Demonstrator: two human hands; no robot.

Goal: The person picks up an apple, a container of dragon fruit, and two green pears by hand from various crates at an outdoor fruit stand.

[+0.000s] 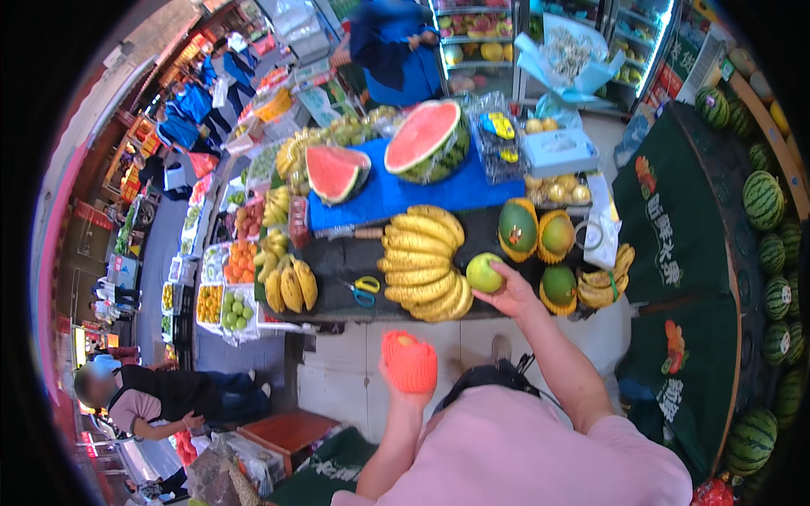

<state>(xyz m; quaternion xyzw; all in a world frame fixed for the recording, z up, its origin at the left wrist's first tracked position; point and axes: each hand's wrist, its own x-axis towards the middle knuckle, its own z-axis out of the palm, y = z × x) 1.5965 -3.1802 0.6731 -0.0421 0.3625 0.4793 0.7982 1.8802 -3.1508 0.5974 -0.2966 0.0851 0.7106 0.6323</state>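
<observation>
My left hand [406, 397] holds up a fruit in a red-orange foam net [410, 365]; the net covers most of the fruit and part of my fingers. My right hand [510, 296] grips a round yellow-green fruit [485, 273], perhaps an apple, over the front edge of a dark-topped table [335, 269]. Just left of that fruit lies a large bunch of ripe bananas [421, 262]. Scissors with yellow and blue handles [363, 291] rest farther left. To the right, mangoes in yellow foam nets [520, 228] sit beside a small banana bunch [607, 278].
Cut watermelon [427, 142] and a watermelon wedge [336, 174] stand on a blue cloth [380, 205]. A knife's wooden handle [369, 233] lies below it. Whole watermelons [762, 199] line the right. A person [398, 57] stands beyond the table, another person [177, 395] at left.
</observation>
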